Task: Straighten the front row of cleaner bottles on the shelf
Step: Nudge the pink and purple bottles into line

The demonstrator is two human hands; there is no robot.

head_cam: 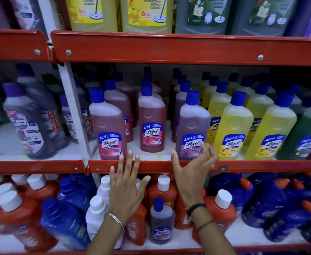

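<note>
On the middle shelf [151, 165] stands a front row of blue-capped cleaner bottles. A pink bottle [107, 126] is at the left front edge. A second pink bottle [152, 119] sits set back from the edge. A purple bottle [192, 126] and two yellow bottles [232, 127] [274, 131] stand at the front to the right. My left hand [128, 184] is open, fingers spread, in front of the red shelf lip below the gap. My right hand [195, 168] is open, its fingertips at the purple bottle's label, holding nothing.
A white upright post [73, 111] divides the shelf; dark purple bottles [27, 122] stand left of it. A green bottle [305, 133] is at far right. Large yellow and green bottles fill the shelf above. Red, blue and white bottles crowd the shelf below.
</note>
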